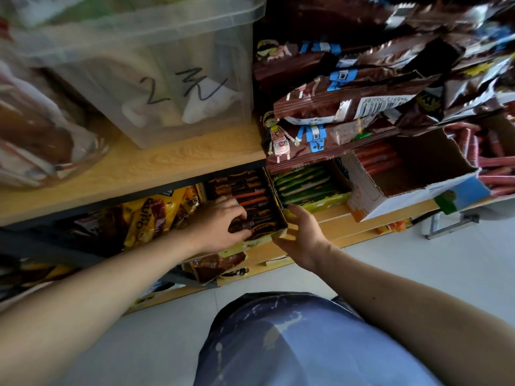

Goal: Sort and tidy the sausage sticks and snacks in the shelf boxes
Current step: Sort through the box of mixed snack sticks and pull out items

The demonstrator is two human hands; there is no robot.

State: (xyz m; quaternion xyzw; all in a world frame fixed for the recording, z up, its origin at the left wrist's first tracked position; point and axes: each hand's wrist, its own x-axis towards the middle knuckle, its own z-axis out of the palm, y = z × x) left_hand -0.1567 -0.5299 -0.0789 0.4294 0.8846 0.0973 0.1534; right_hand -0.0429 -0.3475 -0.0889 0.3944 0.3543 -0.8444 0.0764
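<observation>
A small cardboard box (pixel 281 215) of dark and orange snack sticks (pixel 252 196) sits on the lower shelf. My left hand (pixel 223 225) reaches into its front end, fingers curled round a dark stick (pixel 248 224). My right hand (pixel 302 232) grips the box's front right corner from outside. Right of it stands a box of green packets (pixel 303 185). Further right, a torn white carton (pixel 412 188) holds red sausage sticks (pixel 379 160), and more red sausage sticks (pixel 496 174) lie behind it.
Brown snack bags (pixel 348 107) are piled above the boxes at right. A clear plastic bin (pixel 156 65) marked "2" stands on the wooden upper shelf (pixel 167 165). Yellow and brown bags (pixel 156 215) fill the lower shelf's left. The pale floor (pixel 418 263) and my knee (pixel 292 344) are below.
</observation>
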